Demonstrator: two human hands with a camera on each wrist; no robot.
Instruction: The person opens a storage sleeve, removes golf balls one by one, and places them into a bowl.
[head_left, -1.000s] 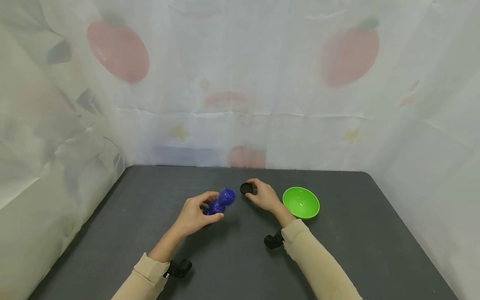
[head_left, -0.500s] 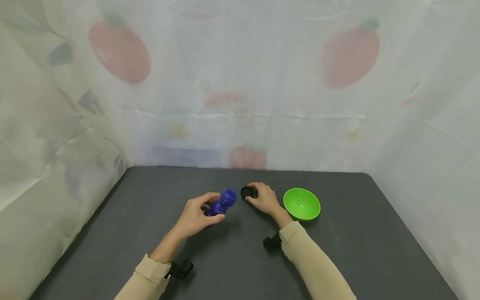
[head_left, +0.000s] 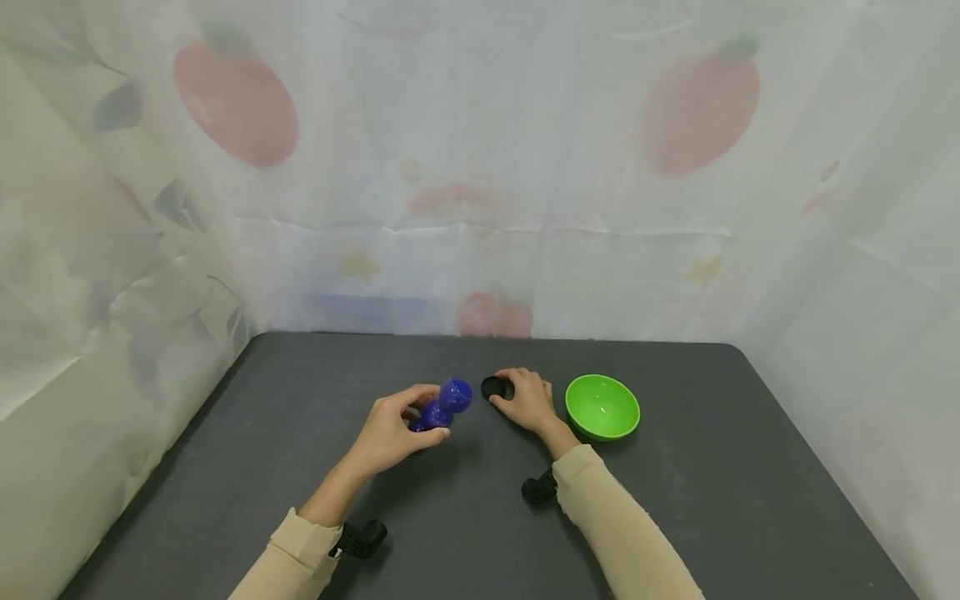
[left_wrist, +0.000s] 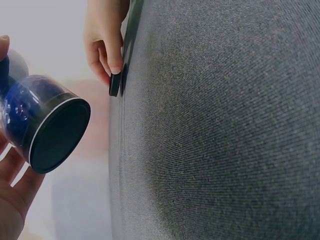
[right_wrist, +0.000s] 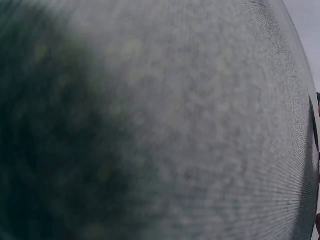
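I am looking down at a dark grey table (head_left: 675, 517) ringed by a pale curtain (head_left: 480, 167) printed with faded red fruit. A green bowl (head_left: 602, 406) sits at about two o'clock from my hands, just beside my right wrist and not touching it. Nothing lies between my two hands except bare tabletop.

My left hand (head_left: 390, 433) is raised a little above the table, fingers and thumb curled round a blue bottle (head_left: 442, 404) that tilts toward one o'clock. My right hand (head_left: 528, 400) rests on the table, fingertips curled over a small black cap (head_left: 495, 387) set down on the surface, just right of the bottle and apart from it.

The left wrist view shows what the head view cannot: the bottle (left_wrist: 42, 125) has a flat black end facing the lens, and the cap (left_wrist: 115, 85) stands on its edge against the table, pinched between my right fingertips (left_wrist: 114, 62).

The right wrist view is nearly all blurred grey tabletop (right_wrist: 160, 120); my right hand and the cap cannot be made out there. In the left wrist view my left hand (left_wrist: 12, 200) is cut off at the frame edge.
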